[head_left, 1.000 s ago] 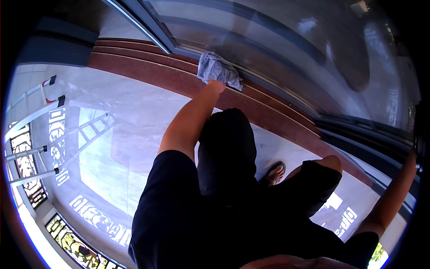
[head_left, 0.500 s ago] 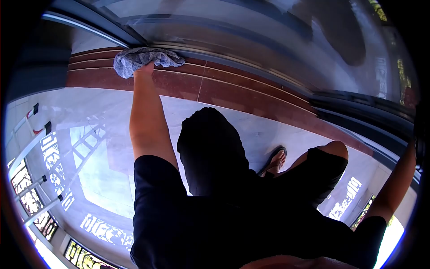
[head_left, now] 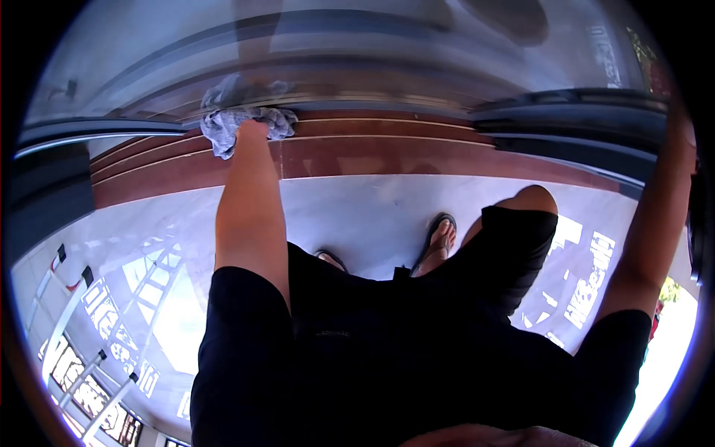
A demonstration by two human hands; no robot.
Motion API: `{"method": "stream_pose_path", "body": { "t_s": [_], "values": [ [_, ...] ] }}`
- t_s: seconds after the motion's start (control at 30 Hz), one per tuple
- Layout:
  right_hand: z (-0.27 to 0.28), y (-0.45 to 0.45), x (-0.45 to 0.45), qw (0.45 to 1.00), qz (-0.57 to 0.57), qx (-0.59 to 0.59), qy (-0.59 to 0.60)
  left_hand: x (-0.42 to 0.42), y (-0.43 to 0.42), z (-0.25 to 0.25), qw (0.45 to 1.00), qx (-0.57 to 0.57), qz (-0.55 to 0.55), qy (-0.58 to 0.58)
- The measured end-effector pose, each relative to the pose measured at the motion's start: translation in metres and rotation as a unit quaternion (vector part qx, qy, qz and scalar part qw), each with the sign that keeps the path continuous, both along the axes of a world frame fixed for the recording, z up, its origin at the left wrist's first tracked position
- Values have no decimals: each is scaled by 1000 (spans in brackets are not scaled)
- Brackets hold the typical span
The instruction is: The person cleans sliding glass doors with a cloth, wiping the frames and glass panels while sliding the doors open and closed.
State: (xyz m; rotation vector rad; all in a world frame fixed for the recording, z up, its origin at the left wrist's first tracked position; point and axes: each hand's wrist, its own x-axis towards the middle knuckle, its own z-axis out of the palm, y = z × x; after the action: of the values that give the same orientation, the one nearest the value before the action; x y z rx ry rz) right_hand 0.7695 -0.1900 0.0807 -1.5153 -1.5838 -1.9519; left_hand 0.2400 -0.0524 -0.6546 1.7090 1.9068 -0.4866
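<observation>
My left hand [head_left: 254, 130] is closed on a crumpled grey cloth [head_left: 220, 132]. The cloth lies against the bottom edge of a large glass panel [head_left: 357, 45], just above a reddish-brown stepped sill [head_left: 350, 155]. Its reflection shows in the glass behind it. My right arm reaches up along the right edge of the view, and my right hand [head_left: 689, 135] is near a dark frame there. Shadow and the image border hide its fingers.
Dark frame rails [head_left: 573, 145] run along the right of the sill, and another rail [head_left: 104, 132] lies left. A ladder-like metal frame [head_left: 67, 320] stands at the lower left on the glossy pale floor [head_left: 357, 216]. My sandalled foot [head_left: 439, 240] is below the sill.
My left hand and the cloth have shifted right along the sill. The view has turned, so the sill looks more level. My raised left knee has dropped, and my left foot now shows.
</observation>
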Motion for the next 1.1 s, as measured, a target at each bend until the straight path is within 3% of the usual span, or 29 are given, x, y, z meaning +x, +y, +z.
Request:
{"method": "stream_pose_path", "body": {
  "t_s": [0.03,0.1,0.17,0.33,0.47,0.6,0.7,0.77,0.8,0.83,0.87,0.9,0.93,1.0,1.1],
  "values": [
    [-1,1,1,1000,-7,4,4,33,-18,14,1000,-4,13,8],
    [-6,0,2,1000,-13,11,17,91,-35,-26,1000,-2,-16,2],
    [-12,-2,5,1000,-13,14,25,163,-57,-11,993,-58,-69,-76],
    [-22,-7,8,998,-3,16,56,300,-135,55,985,-49,-81,-147],
    [-26,-23,14,996,11,13,85,283,-138,103,991,-42,-64,-110],
    [-33,-60,24,985,95,-18,144,190,-91,130,998,-45,-40,-16],
    [-48,-109,26,930,263,-6,257,152,-71,137,998,-19,-53,-17],
    [-81,-134,31,894,303,78,321,139,-75,142,998,41,-41,-39],
    [-102,-138,40,897,256,122,338,137,-77,128,997,42,-26,-53],
    [-121,-136,36,860,265,141,413,134,-78,113,997,43,-12,-67],
    [-132,-140,42,843,196,108,489,144,-77,112,997,34,-13,-62],
    [-140,-141,46,765,181,65,614,153,-79,111,998,22,-16,-55],
    [-162,-145,85,596,263,32,758,164,-81,111,999,12,-21,-48],
    [-171,-115,55,549,222,56,804,184,-88,124,997,14,-39,-66],
    [-175,-109,49,606,218,15,765,223,-103,112,992,-58,-91,-65]
  ]
}}
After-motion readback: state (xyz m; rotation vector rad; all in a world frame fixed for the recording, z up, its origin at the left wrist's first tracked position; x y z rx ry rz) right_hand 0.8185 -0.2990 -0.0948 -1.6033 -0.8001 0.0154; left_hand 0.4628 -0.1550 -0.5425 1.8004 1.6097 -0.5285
